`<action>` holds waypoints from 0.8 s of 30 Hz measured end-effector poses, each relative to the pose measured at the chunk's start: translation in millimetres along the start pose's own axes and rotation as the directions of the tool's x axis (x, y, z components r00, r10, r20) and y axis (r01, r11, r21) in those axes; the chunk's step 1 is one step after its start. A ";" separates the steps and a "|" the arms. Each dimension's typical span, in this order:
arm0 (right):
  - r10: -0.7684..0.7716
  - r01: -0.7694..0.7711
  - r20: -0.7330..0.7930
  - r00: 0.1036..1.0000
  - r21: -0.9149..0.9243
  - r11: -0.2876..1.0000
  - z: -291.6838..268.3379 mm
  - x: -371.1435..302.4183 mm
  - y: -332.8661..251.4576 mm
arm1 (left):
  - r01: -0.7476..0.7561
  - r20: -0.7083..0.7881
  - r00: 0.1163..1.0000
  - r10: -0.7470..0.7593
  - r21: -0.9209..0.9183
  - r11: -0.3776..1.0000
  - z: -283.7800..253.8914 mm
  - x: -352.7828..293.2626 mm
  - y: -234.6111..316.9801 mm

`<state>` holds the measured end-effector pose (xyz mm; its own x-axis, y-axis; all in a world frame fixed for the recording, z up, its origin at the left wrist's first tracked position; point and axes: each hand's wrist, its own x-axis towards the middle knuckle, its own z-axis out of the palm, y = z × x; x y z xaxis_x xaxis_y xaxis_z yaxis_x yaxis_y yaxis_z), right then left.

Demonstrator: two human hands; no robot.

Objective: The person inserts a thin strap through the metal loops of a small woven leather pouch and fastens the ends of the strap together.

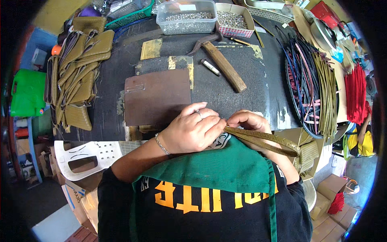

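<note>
Close to my chest, at the near edge of the work table, my two hands meet over an olive woven-textured strap (pixel 266 141). My left hand (pixel 195 131), with a ring and a bracelet, is closed, its fingers pressed together at the strap's end. My right hand (pixel 250 121) is curled around the same end from the right; its lower fingers are partly hidden. The strap loops back across my right wrist. What lies between the fingertips is hidden. Just beyond my left hand is a brown rectangular board (pixel 159 97).
A hammer (pixel 223 64) and a white tube (pixel 210 67) lie mid-table. Behind stand a transparent bin (pixel 186 26) and a checkered box (pixel 237 33) of small metal parts. Olive pouches (pixel 82 68) are piled left; a round basket holds straps (pixel 308 80) at right. A white chair (pixel 86 159) stands near left.
</note>
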<state>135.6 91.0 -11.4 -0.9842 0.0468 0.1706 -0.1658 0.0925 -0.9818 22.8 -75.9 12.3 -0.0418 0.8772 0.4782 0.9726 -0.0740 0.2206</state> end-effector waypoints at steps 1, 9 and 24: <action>0.085 -0.076 -0.041 0.996 0.172 0.982 4.2 -2.1 -3.0 | -0.018 -0.015 1.000 0.018 0.029 0.999 -0.3 -0.6 -1.0; 0.227 -0.273 0.152 0.962 0.488 0.829 -7.9 2.8 10.3 | -0.039 -0.028 0.999 0.039 0.002 0.999 0.9 -2.2 -0.7; -0.141 0.116 -0.138 0.980 -0.178 0.977 3.7 6.9 -2.8 | 0.180 0.039 0.984 -0.176 -0.208 0.961 11.2 -1.0 -4.7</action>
<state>129.0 87.4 -7.7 -0.9329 0.1700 0.3176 -0.2651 0.2730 -0.9248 20.9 -71.1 1.3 -0.2032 0.8945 0.3982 0.8797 -0.0118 0.4753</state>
